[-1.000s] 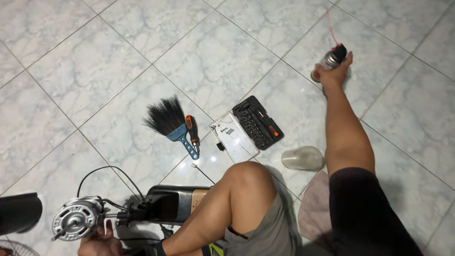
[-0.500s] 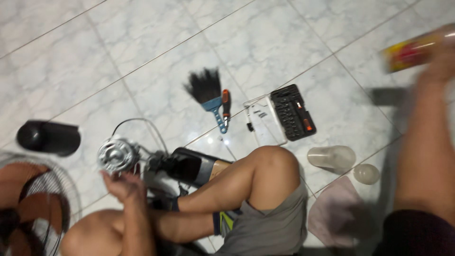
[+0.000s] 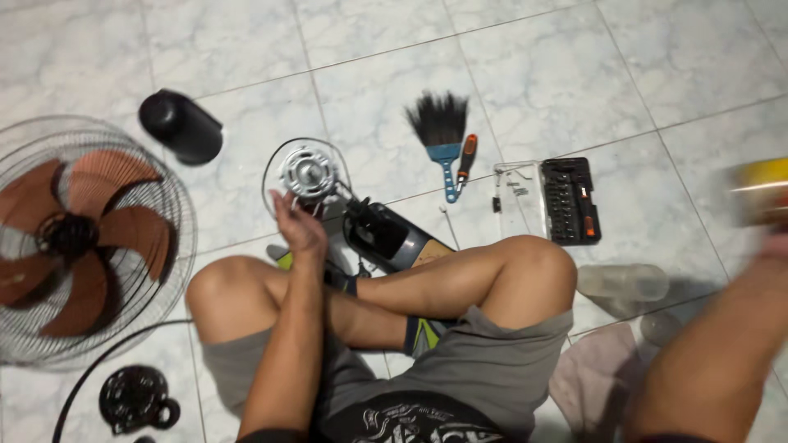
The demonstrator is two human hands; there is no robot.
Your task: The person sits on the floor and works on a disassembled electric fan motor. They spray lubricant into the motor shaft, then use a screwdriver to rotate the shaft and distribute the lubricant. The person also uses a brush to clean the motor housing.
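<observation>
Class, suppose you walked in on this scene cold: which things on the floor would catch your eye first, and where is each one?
The big fan cage with its brown blades lies at far left on the tiled floor. At centre, the person's left hand rests against the bare fan motor, ahead of the crossed legs. At the right edge, the blurred right hand holds up a yellow can.

Pale marbled tile floor (image 3: 574,74) with thin grout lines. On it, from left: round wire fan guard with brown blades (image 3: 82,242), black plastic motor cover (image 3: 180,125), exposed silver fan motor on dark housing (image 3: 308,174), black-bristled brush with blue handle (image 3: 441,135), orange-handled screwdriver (image 3: 465,157), open black bit case (image 3: 570,201), clear plastic cup on its side (image 3: 624,281), black round ring part (image 3: 135,398).
</observation>
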